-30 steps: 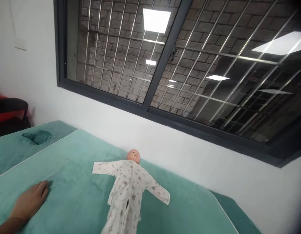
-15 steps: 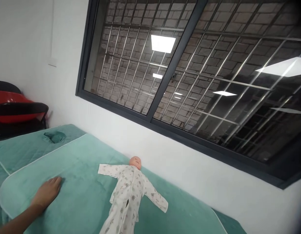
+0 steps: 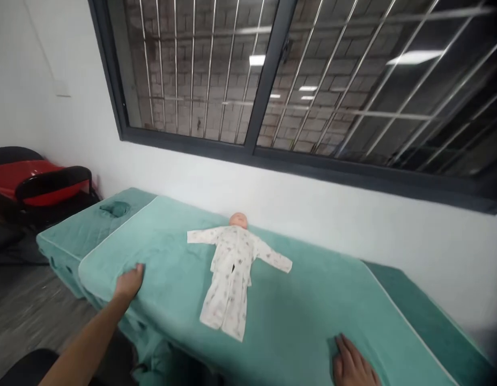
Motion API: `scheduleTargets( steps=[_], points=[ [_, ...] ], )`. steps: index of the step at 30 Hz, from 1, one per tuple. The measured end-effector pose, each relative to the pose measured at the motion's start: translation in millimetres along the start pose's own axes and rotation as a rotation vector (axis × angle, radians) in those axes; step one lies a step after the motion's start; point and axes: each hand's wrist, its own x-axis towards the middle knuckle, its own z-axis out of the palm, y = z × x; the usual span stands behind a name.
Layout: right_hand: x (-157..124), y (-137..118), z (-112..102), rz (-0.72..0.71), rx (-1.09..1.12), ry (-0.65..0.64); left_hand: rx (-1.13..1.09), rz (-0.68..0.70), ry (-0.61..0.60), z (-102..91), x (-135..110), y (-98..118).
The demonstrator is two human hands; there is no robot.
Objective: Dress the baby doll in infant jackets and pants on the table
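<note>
A doll [image 3: 238, 220] lies on its back on the green padded cover [image 3: 168, 289], its head towards the wall. White printed baby clothes [image 3: 232, 252], a long-sleeved top and trousers, are spread over its body, with both sleeves stretched sideways. My left hand [image 3: 130, 281] rests on the cover left of the doll, near the front edge, fingers curled in and nothing visible in them. To the right of the trousers, at the bottom of the view, my right hand [image 3: 355, 365] lies on the cover with its fingers extended, partly cut off by the frame. Neither hand touches the doll.
Behind the bed runs a white wall [image 3: 184, 174] with a dark-framed barred window [image 3: 248, 147]. A green quilted bed end with a hole [image 3: 115, 209] is at the left. Beyond it stand black chairs [image 3: 51, 182] with something red on them.
The view has levelled and tilted down, so more of the bed and the floor shows. My right hand has come into view at the lower right. The doll lies as before.
</note>
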Motion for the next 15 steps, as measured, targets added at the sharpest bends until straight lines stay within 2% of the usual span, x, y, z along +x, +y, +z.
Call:
scheduleTargets(
  steps=[5, 10, 13, 15],
  points=[
    [-9, -8, 4, 0.049, -0.225, -0.033, 0.029, -0.062, -0.016, 3.9, 0, 10],
    [-10, -22, -7, 0.075, -0.336, 0.007, -0.011, -0.125, -0.013, -5.8, -9, 23],
    [-14, -23, -13, 0.135, -0.26, -0.026, -0.073, -0.15, -0.008, -14.0, -20, 25],
    [-25, -21, -14, 0.304, -0.115, -0.089, -0.146, -0.151, -0.015, -13.0, -38, 21]
  ],
)
